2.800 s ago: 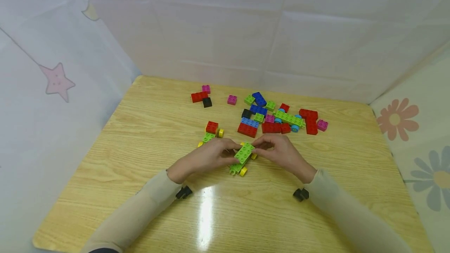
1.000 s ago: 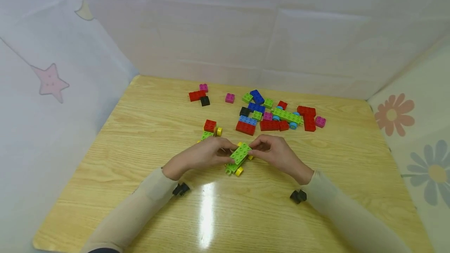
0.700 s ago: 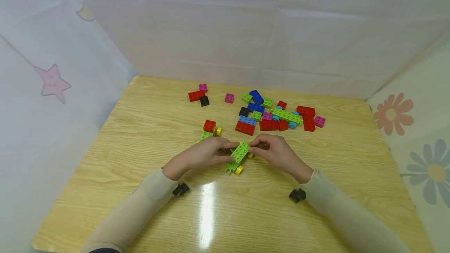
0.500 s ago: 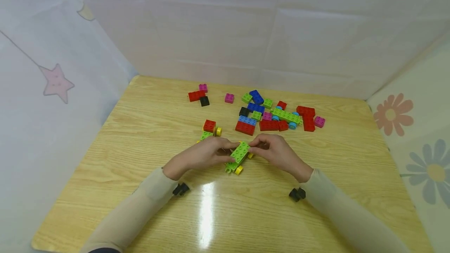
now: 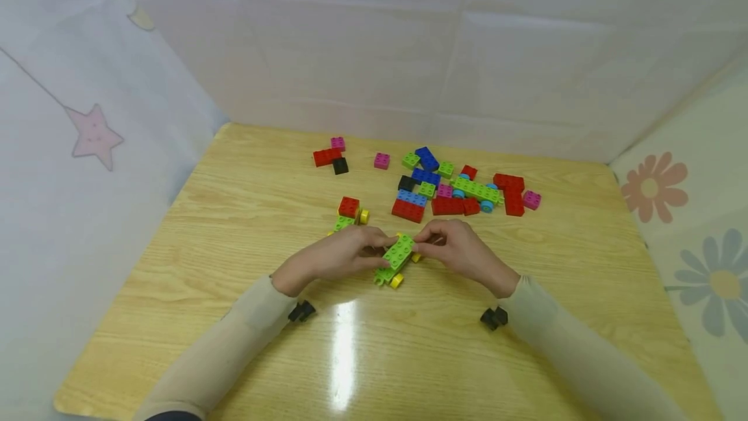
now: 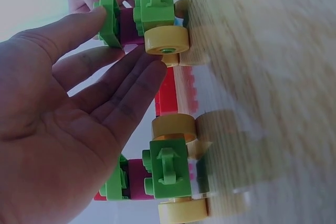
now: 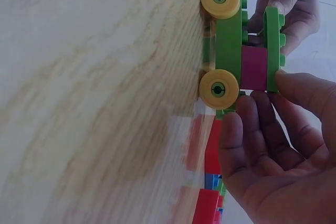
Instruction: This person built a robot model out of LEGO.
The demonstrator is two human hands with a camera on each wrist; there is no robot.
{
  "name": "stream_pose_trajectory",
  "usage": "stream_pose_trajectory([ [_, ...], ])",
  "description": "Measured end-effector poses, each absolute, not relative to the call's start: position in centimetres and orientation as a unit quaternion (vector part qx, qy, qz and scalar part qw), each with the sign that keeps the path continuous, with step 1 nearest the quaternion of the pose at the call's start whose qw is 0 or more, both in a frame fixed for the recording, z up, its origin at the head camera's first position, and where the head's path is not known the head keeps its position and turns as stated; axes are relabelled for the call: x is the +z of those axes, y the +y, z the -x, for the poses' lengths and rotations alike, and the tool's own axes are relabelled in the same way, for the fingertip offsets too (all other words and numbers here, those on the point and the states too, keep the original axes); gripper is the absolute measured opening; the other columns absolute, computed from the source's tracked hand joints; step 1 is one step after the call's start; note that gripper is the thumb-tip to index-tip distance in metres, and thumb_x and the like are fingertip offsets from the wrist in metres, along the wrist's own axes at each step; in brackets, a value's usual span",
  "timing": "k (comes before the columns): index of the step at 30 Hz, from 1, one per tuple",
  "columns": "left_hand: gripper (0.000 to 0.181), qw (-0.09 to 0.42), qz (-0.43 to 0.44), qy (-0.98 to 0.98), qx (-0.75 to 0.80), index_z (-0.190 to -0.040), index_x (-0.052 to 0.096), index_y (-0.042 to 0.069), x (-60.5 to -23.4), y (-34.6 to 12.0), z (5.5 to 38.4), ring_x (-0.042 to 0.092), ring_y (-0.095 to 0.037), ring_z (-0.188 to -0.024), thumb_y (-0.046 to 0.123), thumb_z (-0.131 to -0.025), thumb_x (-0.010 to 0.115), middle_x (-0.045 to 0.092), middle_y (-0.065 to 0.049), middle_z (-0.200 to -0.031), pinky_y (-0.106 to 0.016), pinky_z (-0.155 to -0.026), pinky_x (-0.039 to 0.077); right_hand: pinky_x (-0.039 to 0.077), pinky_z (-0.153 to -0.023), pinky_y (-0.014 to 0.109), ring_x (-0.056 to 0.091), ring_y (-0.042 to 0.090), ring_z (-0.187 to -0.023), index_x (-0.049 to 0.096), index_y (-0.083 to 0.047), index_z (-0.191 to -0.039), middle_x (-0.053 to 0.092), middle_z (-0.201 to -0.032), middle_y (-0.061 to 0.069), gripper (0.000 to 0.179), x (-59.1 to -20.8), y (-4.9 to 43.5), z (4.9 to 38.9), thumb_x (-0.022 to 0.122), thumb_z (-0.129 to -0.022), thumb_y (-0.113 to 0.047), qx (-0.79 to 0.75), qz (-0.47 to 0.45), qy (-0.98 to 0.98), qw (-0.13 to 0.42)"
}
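A thin green building-block plate [image 5: 400, 252] lies across the top of a magenta brick [image 7: 254, 67]. That brick sits at one end of a green wheeled base [image 7: 228, 51] with yellow wheels, which stands on the table. My left hand [image 5: 341, 255] pinches the plate's near end between thumb and fingers, while its other fingers extend beside the base. At the far end my right hand [image 5: 461, 252] pinches the plate, its thumb on the upper edge. Behind my left hand stands a similar wheeled vehicle [image 5: 345, 221], partly hidden, with a red brick [image 5: 349, 206] on top.
Loose bricks lie across the back of the wooden table [image 5: 263, 187], including a red brick [image 5: 408, 210] and a blue brick [image 5: 427, 158]. A green base with blue wheels [image 5: 476, 190] stands among them. A magenta brick [image 5: 532, 199] lies furthest right.
Both hands stay on the green plate, which has shifted only slightly over the wheeled base. The head view has moved a little. The other bricks lie as before.
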State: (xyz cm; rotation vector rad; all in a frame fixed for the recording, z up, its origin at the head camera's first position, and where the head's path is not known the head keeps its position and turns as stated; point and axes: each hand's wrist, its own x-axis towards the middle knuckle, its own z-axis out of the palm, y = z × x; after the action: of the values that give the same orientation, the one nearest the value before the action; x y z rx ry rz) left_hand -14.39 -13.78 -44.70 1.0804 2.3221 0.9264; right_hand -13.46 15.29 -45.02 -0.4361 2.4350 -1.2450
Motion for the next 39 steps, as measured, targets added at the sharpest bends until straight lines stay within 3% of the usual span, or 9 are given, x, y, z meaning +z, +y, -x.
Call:
stream_pose_trajectory([
  [8, 0.052, 0.197, -0.367, 0.845, 0.334, -0.155, 0.066, 0.007, -44.9, -13.4, 14.2, 0.074, -0.021, -0.131, 0.032, -0.11, 0.074, 0.075, -0.007, -0.148, -0.042, -0.112, 0.062, 0.066, -0.099, 0.045, 0.076, 0.016, -0.102, 0.084, -0.018, -0.114, 0.082, -0.113, 0.0, 0.011, -45.3, 15.5, 13.4, 0.078, -0.107, -0.025, -0.435, 0.144, 0.869, 0.185],
  [26, 0.047, 0.152, -0.226, 0.88, 0.39, -0.138, 0.079, 0.007, -45.2, -10.7, 12.0, 0.08, -0.014, -0.101, 0.03, -0.098, 0.089, 0.085, -0.005, -0.123, -0.035, -0.092, 0.067, 0.064, -0.097, 0.041, 0.076, 0.016, -0.104, 0.085, -0.022, -0.123, 0.084, -0.117, -0.003, 0.019, -45.6, 15.1, 13.3, 0.078, -0.108, -0.031, -0.426, 0.121, 0.887, 0.129],
  [32, 0.051, 0.165, -0.195, 0.88, 0.401, -0.141, 0.076, 0.006, -45.1, -10.6, 11.7, 0.08, -0.016, -0.105, 0.029, -0.097, 0.09, 0.084, -0.006, -0.126, -0.038, -0.095, 0.068, 0.064, -0.1, 0.046, 0.076, 0.018, -0.105, 0.084, -0.019, -0.125, 0.084, -0.12, -0.001, 0.021, -45.6, 14.9, 13.4, 0.077, -0.108, -0.029, -0.429, 0.115, 0.887, 0.126],
  [39, 0.069, 0.187, -0.19, 0.876, 0.402, -0.156, 0.064, 0.004, -44.9, -10.9, 12.1, 0.08, -0.018, -0.113, 0.029, -0.097, 0.091, 0.082, -0.007, -0.132, -0.039, -0.101, 0.067, 0.065, -0.102, 0.048, 0.076, 0.019, -0.107, 0.084, -0.019, -0.128, 0.083, -0.124, 0.0, 0.022, -45.8, 14.8, 13.5, 0.077, -0.108, -0.027, -0.437, 0.113, 0.883, 0.128],
])
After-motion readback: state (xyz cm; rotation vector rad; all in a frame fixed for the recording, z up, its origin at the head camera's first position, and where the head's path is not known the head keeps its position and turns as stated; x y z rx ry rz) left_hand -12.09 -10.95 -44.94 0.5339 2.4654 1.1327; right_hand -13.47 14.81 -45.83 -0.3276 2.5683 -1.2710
